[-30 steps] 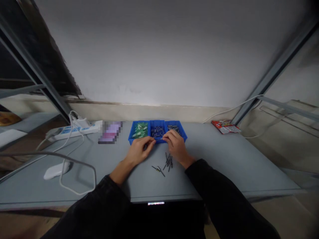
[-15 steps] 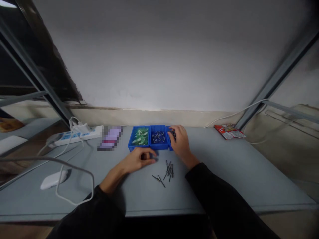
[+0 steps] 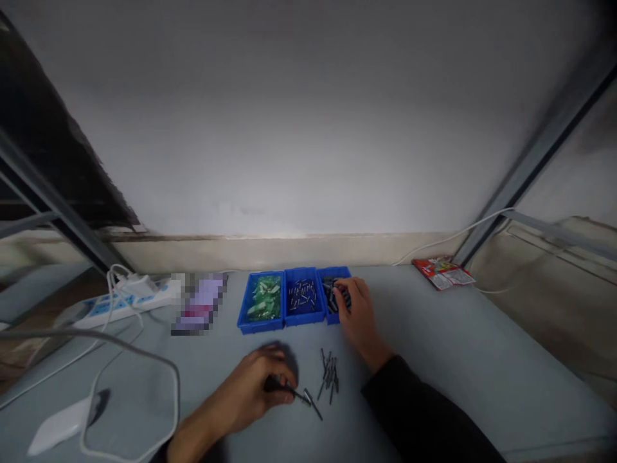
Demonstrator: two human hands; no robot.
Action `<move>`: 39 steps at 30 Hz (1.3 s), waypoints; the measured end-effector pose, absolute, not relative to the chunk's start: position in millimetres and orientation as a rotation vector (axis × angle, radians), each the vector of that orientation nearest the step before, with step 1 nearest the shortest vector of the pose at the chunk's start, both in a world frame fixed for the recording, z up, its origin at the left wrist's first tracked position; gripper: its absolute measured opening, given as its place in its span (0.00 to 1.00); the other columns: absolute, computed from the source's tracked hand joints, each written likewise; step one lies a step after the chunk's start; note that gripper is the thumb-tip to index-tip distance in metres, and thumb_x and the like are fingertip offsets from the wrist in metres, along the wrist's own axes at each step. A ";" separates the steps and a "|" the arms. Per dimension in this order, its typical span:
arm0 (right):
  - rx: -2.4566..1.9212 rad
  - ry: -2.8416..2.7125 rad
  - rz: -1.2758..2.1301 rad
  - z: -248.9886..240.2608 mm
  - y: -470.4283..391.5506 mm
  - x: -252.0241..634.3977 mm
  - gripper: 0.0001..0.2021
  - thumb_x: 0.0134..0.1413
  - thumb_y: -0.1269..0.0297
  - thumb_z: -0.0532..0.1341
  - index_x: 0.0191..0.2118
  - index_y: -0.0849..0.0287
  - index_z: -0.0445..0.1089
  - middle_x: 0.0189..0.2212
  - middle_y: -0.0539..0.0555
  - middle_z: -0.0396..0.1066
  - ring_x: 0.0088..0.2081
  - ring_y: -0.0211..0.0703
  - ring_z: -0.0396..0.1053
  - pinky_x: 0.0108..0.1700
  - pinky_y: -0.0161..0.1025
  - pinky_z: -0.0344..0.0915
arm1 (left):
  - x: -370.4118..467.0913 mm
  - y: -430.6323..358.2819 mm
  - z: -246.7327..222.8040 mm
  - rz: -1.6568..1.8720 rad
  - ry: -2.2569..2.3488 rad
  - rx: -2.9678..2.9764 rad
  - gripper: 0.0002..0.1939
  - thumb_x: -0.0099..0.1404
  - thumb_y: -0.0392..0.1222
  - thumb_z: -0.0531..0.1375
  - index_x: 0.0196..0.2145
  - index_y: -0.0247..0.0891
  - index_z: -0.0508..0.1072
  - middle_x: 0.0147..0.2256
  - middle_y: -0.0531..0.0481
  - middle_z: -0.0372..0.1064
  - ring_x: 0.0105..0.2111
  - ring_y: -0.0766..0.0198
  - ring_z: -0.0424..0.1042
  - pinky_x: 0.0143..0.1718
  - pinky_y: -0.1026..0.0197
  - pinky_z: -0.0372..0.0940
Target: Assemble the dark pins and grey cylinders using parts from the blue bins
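My left hand (image 3: 258, 389) is low over the table, thumb and forefinger closed about the end of a thin dark rod (image 3: 297, 393). Touching or close to that rod's tip are a small shiny metal pin (image 3: 307, 395) and another dark rod (image 3: 315, 409). My right hand (image 3: 357, 312) reaches into the right blue bin (image 3: 341, 271), its fingers curled down among small dark cylindrical pieces (image 3: 330, 297); whatever the fingertips hold is hidden. Between the hands lies a loose pile of thin dark rods (image 3: 329, 375).
The middle blue bin (image 3: 303, 318) holds small shiny pins, the left blue bin (image 3: 260, 328) greenish clear packets. Leftward are a pixelated phone (image 3: 200, 305), a power strip (image 3: 123, 302), a white cable (image 3: 177, 386) and a white device (image 3: 62, 424). A red packet (image 3: 443, 273) lies at the right.
My left hand has come down from the front of the bins to the loose rods and closed its fingers at one. My right hand stays at the right bin. The camera view has shifted.
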State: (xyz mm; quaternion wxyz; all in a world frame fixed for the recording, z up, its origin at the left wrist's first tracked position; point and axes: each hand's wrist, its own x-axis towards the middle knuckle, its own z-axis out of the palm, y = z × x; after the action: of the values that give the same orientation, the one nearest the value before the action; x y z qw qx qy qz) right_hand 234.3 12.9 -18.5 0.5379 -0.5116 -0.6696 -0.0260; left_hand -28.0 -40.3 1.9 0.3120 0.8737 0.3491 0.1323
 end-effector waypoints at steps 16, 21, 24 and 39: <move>-1.182 -1.452 -0.317 -16.7 -21.4 256.5 0.04 0.67 0.69 0.58 0.40 0.57 0.69 0.34 0.53 0.69 0.37 0.45 0.65 0.42 0.44 0.63 | -62.6 -76.8 6.0 0.713 1.022 2.579 0.08 0.75 0.37 0.52 0.36 0.40 0.68 0.34 0.51 0.69 0.33 0.60 0.70 0.37 0.61 0.64; -1.113 -1.375 -0.306 -5.8 -22.8 241.8 0.04 0.67 0.69 0.58 0.39 0.57 0.68 0.32 0.52 0.68 0.35 0.44 0.65 0.41 0.43 0.62 | -54.8 -56.9 27.4 0.722 1.091 2.470 0.09 0.77 0.40 0.49 0.38 0.40 0.65 0.35 0.51 0.69 0.33 0.62 0.69 0.36 0.61 0.62; -1.035 -1.460 -0.304 13.5 -16.6 229.0 0.05 0.67 0.68 0.57 0.38 0.56 0.68 0.33 0.53 0.70 0.37 0.46 0.66 0.43 0.45 0.63 | -32.3 -30.4 31.2 0.739 1.049 2.469 0.09 0.78 0.41 0.48 0.39 0.39 0.64 0.35 0.51 0.69 0.33 0.62 0.68 0.37 0.61 0.61; -0.886 -1.902 -0.061 -8.6 -4.9 194.7 0.07 0.66 0.70 0.54 0.40 0.57 0.70 0.32 0.53 0.74 0.33 0.42 0.71 0.38 0.39 0.65 | 5.3 2.0 -1.3 1.139 0.934 2.257 0.06 0.76 0.40 0.51 0.41 0.38 0.66 0.29 0.54 0.68 0.29 0.65 0.68 0.36 0.63 0.61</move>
State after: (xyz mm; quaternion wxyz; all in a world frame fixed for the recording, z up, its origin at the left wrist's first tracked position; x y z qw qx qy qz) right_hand 194.7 -4.9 -8.6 0.4980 -0.3662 -0.7857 -0.0251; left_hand 5.3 2.0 -1.3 0.2214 0.8167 0.3381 0.4120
